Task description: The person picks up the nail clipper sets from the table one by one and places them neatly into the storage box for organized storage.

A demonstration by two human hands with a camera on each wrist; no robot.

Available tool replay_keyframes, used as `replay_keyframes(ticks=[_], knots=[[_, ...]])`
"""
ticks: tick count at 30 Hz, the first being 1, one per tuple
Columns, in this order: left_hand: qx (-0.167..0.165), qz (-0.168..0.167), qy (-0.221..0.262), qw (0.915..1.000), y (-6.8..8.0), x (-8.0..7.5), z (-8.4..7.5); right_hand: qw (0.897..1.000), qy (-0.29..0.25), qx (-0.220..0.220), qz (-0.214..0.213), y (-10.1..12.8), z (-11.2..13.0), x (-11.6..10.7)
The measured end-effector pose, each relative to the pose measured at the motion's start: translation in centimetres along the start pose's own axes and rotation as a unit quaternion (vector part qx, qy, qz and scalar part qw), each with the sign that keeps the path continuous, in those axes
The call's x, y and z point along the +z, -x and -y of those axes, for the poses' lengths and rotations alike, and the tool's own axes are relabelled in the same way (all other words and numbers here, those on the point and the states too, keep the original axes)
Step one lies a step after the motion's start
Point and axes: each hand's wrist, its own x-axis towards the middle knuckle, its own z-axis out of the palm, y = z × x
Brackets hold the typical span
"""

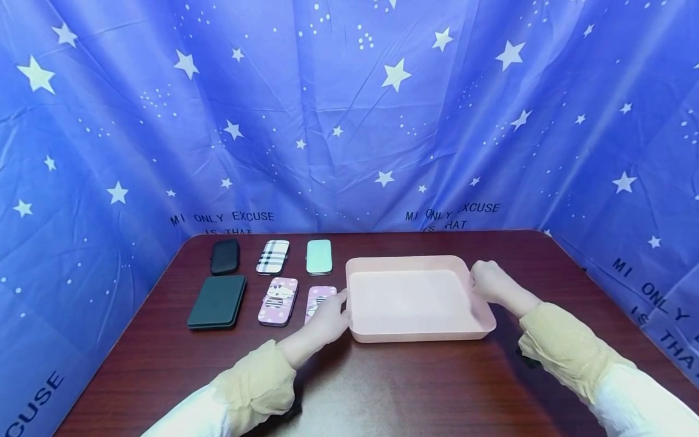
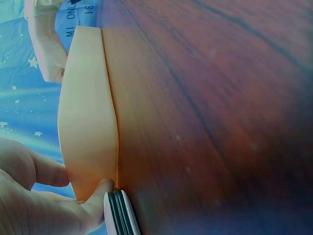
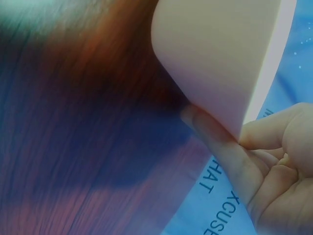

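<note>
A shallow pale pink tray (image 1: 420, 334) lies on the table between the two hands. My left hand (image 1: 328, 318) holds its left end; in the left wrist view the thumb meets the upper rim and a fingertip (image 2: 106, 185) is low by the base. At the opposite end, my right hand (image 1: 488, 280) grips the tray's right side, thumb at the rim and index finger along the bottom edge in the right wrist view. Right beside the left hand lies a pink patterned case (image 1: 320, 297), partly hidden by that hand.
Left of the tray lie a black case (image 1: 225, 257), a plaid case (image 1: 272, 257), a mint green case (image 1: 319, 257), a larger dark green case (image 1: 216, 302) and a pink case with a cartoon figure (image 1: 278, 301). A blue starry curtain (image 1: 349, 152) surrounds the brown table (image 1: 415, 388).
</note>
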Motion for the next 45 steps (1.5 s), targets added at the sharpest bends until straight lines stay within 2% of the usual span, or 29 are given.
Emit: replay_keyframes(ticks=[6, 11, 18, 21, 23, 25, 27, 30, 34, 37, 39, 41, 45], knots=[[-0.011, 0.002, -0.002, 0.9999, 0.6, -0.5, 0.2, 0.999, -0.014, 0.028, 0.017, 0.1, 1.0, 0.2], [-0.020, -0.003, -0.009, 0.9998, 0.9, -0.8, 0.3, 0.999, -0.004, 0.034, 0.010, 0.0, 1.8, 0.1], [0.006, -0.012, -0.034, 0.9993, 1.0, -1.0, 0.3, 0.998, 0.055, -0.012, 0.005, -0.2, 2.1, -0.4], [0.034, -0.023, -0.068, 0.9969, 1.2, -1.0, 0.3, 0.999, 0.022, 0.006, 0.037, -0.3, 2.2, -0.6], [0.053, -0.032, -0.095, 0.9936, 1.4, -1.1, 0.3, 0.997, -0.022, 0.034, 0.069, -0.3, 2.2, -0.8], [0.071, -0.043, -0.117, 0.9896, 1.6, -1.1, 0.2, 0.988, -0.083, 0.071, 0.105, -0.3, 2.1, -1.0], [0.074, -0.046, -0.128, 0.9879, 1.8, -1.1, 0.2, 0.976, -0.132, 0.097, 0.142, -0.4, 1.9, -1.2], [0.072, -0.044, -0.133, 0.9875, 1.9, -1.1, 0.0, 0.951, -0.200, 0.133, 0.193, -0.7, 1.6, -1.6], [0.065, -0.040, -0.134, 0.9881, 2.2, -1.0, -0.1, 0.925, -0.234, 0.160, 0.252, -1.5, 1.3, -2.3], [0.063, -0.038, -0.140, 0.9874, 2.5, -1.0, -0.1, 0.918, -0.237, 0.163, 0.274, -2.5, 1.0, -2.6], [0.064, -0.040, -0.144, 0.9868, 2.6, -1.0, -0.1, 0.921, -0.238, 0.152, 0.270, -3.4, 0.6, -2.5], [0.062, -0.039, -0.144, 0.9869, 2.8, -1.1, 0.0, 0.928, -0.236, 0.134, 0.257, -4.2, 0.2, -2.2], [0.060, -0.036, -0.139, 0.9877, 3.0, -1.1, 0.1, 0.948, -0.214, 0.088, 0.217, -5.6, -0.5, -1.2]])
